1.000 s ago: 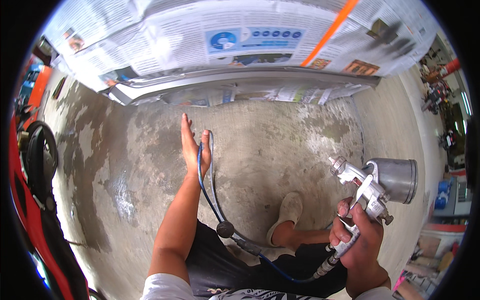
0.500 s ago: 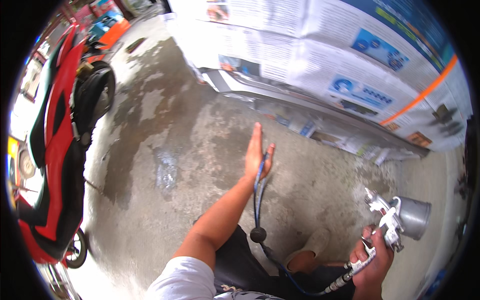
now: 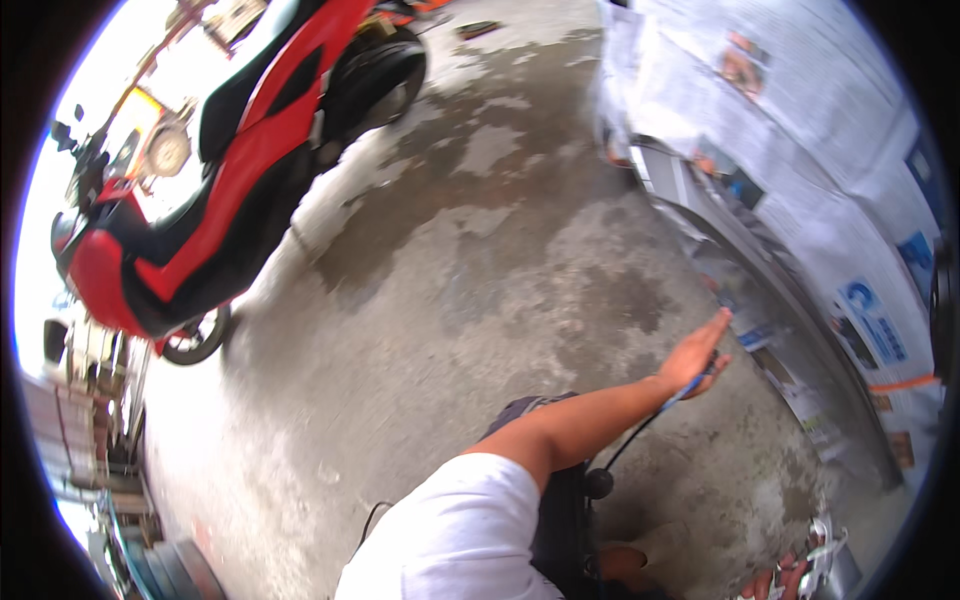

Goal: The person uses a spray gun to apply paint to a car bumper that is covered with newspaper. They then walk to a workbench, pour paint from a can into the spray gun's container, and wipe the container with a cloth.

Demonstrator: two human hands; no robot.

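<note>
My left hand (image 3: 695,355) reaches out to the right with straight fingers over the concrete floor. A thin blue hose (image 3: 680,392) lies hooked across its palm and hangs down to a black coupling (image 3: 598,484) by my knee. At the bottom right edge my right hand (image 3: 780,582) grips a metal spray gun (image 3: 822,562); both are mostly cut off by the rim. Just beyond my left hand stands a panel masked with newspaper (image 3: 800,210).
A red and black scooter (image 3: 220,190) is parked at the upper left. The concrete floor (image 3: 470,250) has dark wet patches. My shoe (image 3: 625,562) shows below the coupling. Stacked clutter (image 3: 90,420) lines the left edge.
The view has swung left, bringing the scooter into the picture and pushing the masked panel to the right. My left hand stays stretched with the hose; the spray gun has slid to the bottom edge.
</note>
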